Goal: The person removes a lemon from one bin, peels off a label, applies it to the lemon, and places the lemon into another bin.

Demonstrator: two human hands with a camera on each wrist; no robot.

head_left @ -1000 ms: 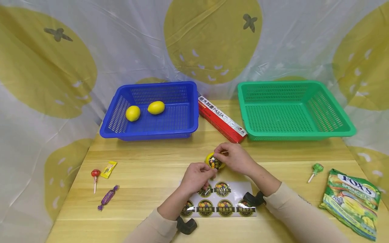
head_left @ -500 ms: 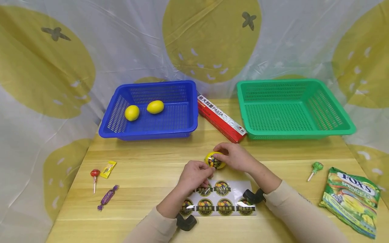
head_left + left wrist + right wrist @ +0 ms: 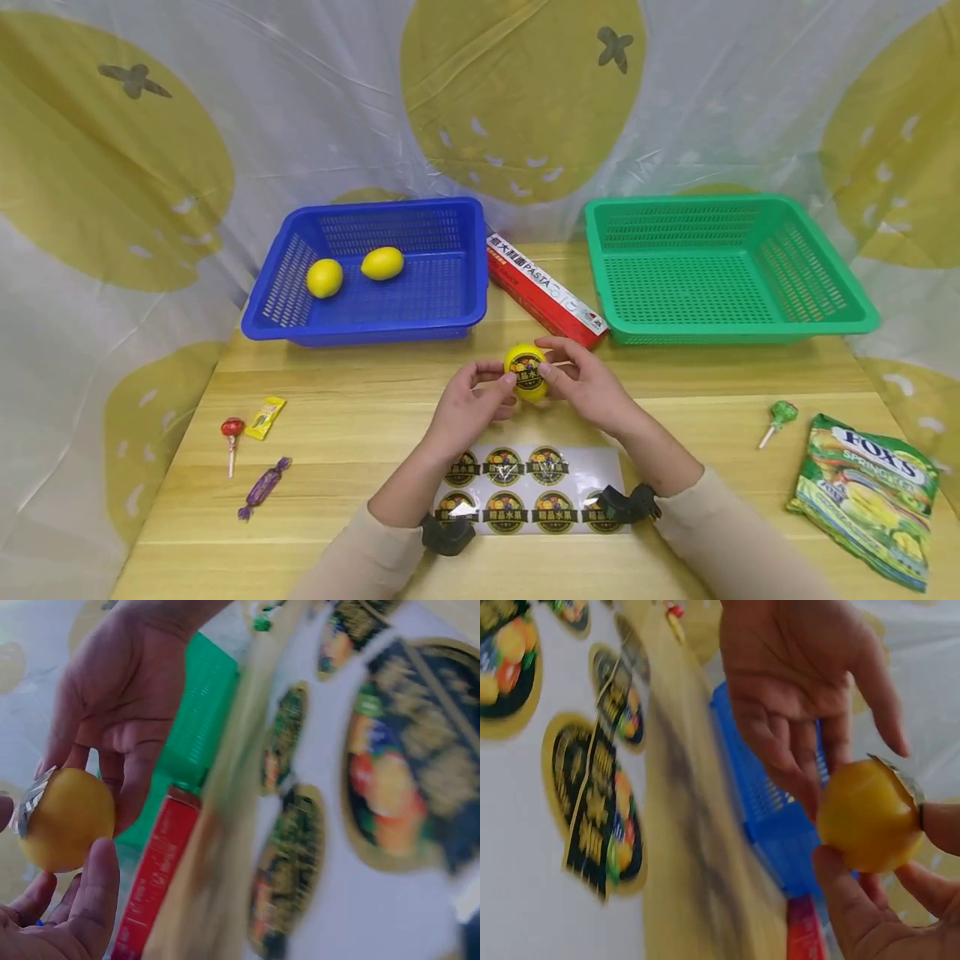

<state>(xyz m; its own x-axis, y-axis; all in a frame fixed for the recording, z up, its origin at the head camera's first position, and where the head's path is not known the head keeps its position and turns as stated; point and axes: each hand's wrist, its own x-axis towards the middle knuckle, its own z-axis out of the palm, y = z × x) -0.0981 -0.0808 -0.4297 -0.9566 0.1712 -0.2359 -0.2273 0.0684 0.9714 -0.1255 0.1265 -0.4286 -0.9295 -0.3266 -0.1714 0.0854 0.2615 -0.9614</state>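
Both hands hold a yellow lemon [image 3: 527,372] above the bench [image 3: 360,417], just beyond the sticker sheet [image 3: 536,492]: the left hand [image 3: 468,408] and right hand [image 3: 588,392] each pinch it with curled fingers from either side. A round sticker [image 3: 527,372] sits on the lemon's near face, though one edge seems to lift in the blurred wrist views. Farther off stand a blue basket [image 3: 457,312] with two lemons at left and a green basket [image 3: 847,312] at right.

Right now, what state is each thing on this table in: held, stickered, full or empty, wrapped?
Lemon: held off the table, round sticker on it.
Left hand: fingers on the lemon.
Right hand: fingers on the lemon.
Sticker sheet: flat, partly used.
Blue basket: holds two bare lemons.
Green basket: empty.
Pasta box: closed, lying flat.
Candy bag: lying flat; seal unclear.
Lollipops: wrapped.
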